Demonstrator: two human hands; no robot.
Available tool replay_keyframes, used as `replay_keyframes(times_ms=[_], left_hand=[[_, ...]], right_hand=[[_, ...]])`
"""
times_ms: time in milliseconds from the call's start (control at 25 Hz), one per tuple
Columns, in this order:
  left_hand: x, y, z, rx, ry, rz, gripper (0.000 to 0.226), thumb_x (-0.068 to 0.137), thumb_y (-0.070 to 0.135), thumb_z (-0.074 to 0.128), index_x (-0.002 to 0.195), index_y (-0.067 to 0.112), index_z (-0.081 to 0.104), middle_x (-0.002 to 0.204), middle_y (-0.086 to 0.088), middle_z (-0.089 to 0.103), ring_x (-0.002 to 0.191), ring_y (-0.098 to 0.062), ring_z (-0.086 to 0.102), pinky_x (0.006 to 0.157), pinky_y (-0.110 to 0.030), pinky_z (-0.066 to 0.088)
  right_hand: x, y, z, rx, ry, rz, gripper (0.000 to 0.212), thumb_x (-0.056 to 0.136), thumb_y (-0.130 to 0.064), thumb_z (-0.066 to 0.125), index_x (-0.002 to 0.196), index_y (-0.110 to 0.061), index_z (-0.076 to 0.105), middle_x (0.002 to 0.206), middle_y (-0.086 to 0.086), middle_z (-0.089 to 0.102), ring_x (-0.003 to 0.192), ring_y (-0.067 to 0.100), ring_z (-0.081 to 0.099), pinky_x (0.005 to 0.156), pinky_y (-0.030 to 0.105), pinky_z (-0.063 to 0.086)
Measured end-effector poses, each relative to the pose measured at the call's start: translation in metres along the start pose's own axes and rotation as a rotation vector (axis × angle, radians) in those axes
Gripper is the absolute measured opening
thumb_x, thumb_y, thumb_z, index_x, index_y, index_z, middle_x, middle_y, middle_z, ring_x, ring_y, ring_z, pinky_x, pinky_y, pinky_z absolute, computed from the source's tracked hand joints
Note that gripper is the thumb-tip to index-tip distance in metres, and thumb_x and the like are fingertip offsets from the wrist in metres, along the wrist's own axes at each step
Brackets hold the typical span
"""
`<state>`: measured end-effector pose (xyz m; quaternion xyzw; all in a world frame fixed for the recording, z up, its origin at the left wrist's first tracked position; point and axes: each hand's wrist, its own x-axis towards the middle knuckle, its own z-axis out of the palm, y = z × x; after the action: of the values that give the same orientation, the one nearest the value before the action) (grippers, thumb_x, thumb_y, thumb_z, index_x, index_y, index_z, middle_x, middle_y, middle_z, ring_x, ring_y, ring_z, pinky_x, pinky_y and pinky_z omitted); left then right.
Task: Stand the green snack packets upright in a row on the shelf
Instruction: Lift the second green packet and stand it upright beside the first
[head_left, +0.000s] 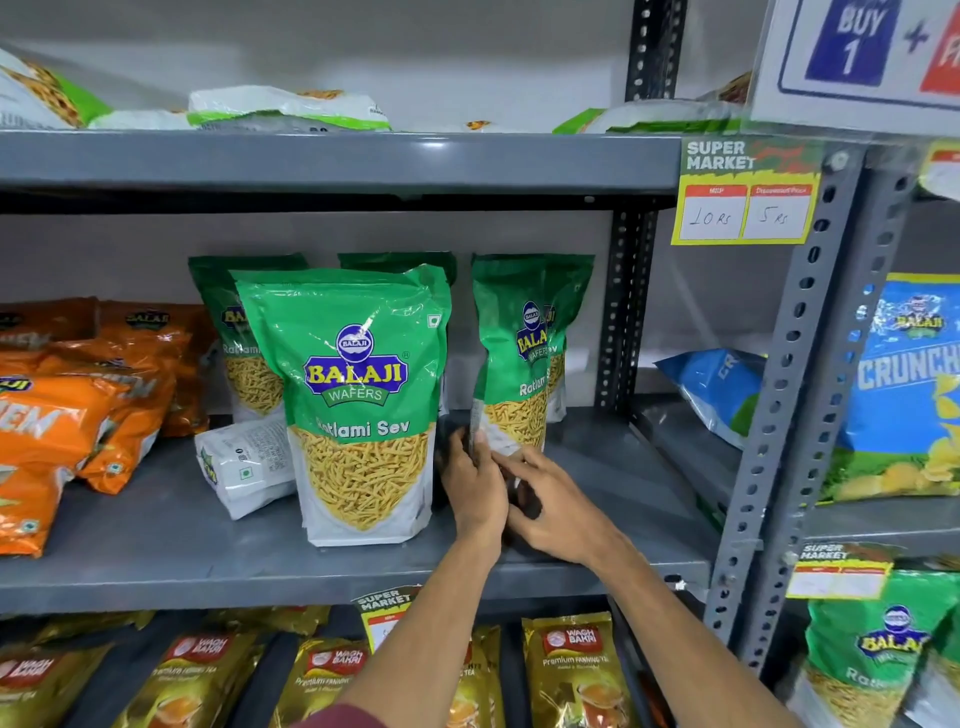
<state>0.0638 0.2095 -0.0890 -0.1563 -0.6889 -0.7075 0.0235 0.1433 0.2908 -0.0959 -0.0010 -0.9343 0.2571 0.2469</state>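
On the grey middle shelf (156, 530) a green snack packet (358, 395) stands upright at the front. More green packets stand behind it, one at the back left (234, 312). A packet (244, 467) lies flat on its side to the left. At the right another green packet (514, 358) stands turned edge-on. My left hand (475, 488) grips its lower left edge. My right hand (556, 509) touches its bottom corner, fingers spread. One more green packet (566, 312) stands behind it.
Orange packets (67, 415) are piled at the shelf's left. A perforated grey upright (789, 389) bounds the right side, with blue packets (904, 384) beyond it. Tea packets (571, 670) fill the shelf below. White and green packets (285, 109) lie on the shelf above.
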Motion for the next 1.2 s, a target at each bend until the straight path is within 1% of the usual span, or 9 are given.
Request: replay_keyframes(times_ms=[120,240,320,400,480,560,800,1000,1200], left_hand=[[0.008,-0.006,0.006,0.057,0.052,-0.009,0.046,0.104,0.033,0.032,0.141,0.010,0.047,0.140,-0.017,0.055,0.133,-0.034,0.048,0.110,-0.045,0.038],[0.013,-0.007,0.014,0.121,0.089,0.019,0.045,0.104,0.032,0.027,0.129,0.009,0.057,0.126,-0.020,0.064,0.120,-0.038,0.058,0.096,-0.043,0.048],[0.017,-0.005,0.019,0.179,0.101,-0.003,0.045,0.104,0.033,0.026,0.130,0.011,0.056,0.125,-0.020,0.064,0.116,-0.039,0.060,0.088,-0.038,0.047],[0.024,-0.006,0.022,0.240,0.102,-0.049,0.046,0.104,0.035,0.025,0.131,0.013,0.056,0.128,-0.020,0.063,0.116,-0.039,0.059,0.090,-0.042,0.046],[0.031,-0.011,0.024,0.267,0.085,-0.075,0.045,0.104,0.038,0.024,0.128,0.017,0.056,0.127,-0.020,0.063,0.117,-0.039,0.058,0.095,-0.046,0.045],[0.034,-0.016,0.026,0.293,0.061,-0.081,0.044,0.103,0.038,0.024,0.127,0.020,0.056,0.127,-0.019,0.062,0.118,-0.039,0.057,0.100,-0.049,0.044],[0.029,-0.010,0.026,0.326,0.083,0.000,0.039,0.104,0.034,0.026,0.125,0.018,0.054,0.122,-0.020,0.065,0.111,-0.040,0.060,0.091,-0.046,0.046],[0.013,-0.008,0.017,0.246,0.104,0.100,0.028,0.101,0.017,0.039,0.121,0.015,0.058,0.110,-0.019,0.070,0.102,-0.040,0.064,0.073,-0.037,0.044],[-0.006,-0.005,-0.003,0.300,-0.043,0.129,0.040,0.100,0.010,0.037,0.137,0.015,0.051,0.123,-0.016,0.068,0.112,-0.037,0.063,0.090,-0.042,0.051]], right_hand=[[0.002,0.003,0.000,0.020,0.031,0.008,0.045,0.084,-0.022,0.057,0.128,-0.030,0.063,0.109,-0.006,0.051,0.099,0.013,0.055,0.088,0.038,0.052],[0.003,0.007,-0.003,-0.003,0.308,0.097,0.038,0.088,-0.020,0.061,0.126,-0.024,0.066,0.116,-0.007,0.048,0.113,0.010,0.052,0.098,0.035,0.051],[0.003,0.011,-0.008,0.036,0.497,0.217,0.045,0.091,-0.024,0.062,0.135,-0.024,0.057,0.127,-0.005,0.046,0.125,0.014,0.048,0.107,0.035,0.046],[0.004,0.018,-0.012,0.116,0.572,0.409,0.060,0.093,-0.034,0.060,0.148,-0.028,0.039,0.150,-0.001,0.039,0.141,0.019,0.038,0.114,0.039,0.036],[0.007,0.029,-0.014,0.294,0.542,0.562,0.071,0.094,-0.048,0.051,0.156,-0.037,0.018,0.166,-0.004,0.023,0.152,0.020,0.024,0.122,0.048,0.024],[0.011,0.035,-0.012,0.395,0.488,0.611,0.069,0.095,-0.053,0.039,0.156,-0.043,0.008,0.168,-0.009,0.020,0.154,0.020,0.022,0.123,0.056,0.016],[0.013,0.035,-0.012,0.312,0.430,0.639,0.043,0.099,-0.056,0.029,0.142,-0.052,0.023,0.146,-0.008,0.056,0.139,0.027,0.045,0.116,0.057,0.025],[0.012,0.028,-0.014,0.285,0.387,0.696,0.046,0.102,-0.053,0.029,0.144,-0.036,0.036,0.150,-0.003,0.053,0.140,0.030,0.044,0.119,0.052,0.023],[-0.008,0.004,-0.020,0.202,0.332,0.717,0.040,0.105,-0.046,0.027,0.136,-0.025,0.041,0.144,0.002,0.057,0.135,0.032,0.049,0.118,0.050,0.025]])
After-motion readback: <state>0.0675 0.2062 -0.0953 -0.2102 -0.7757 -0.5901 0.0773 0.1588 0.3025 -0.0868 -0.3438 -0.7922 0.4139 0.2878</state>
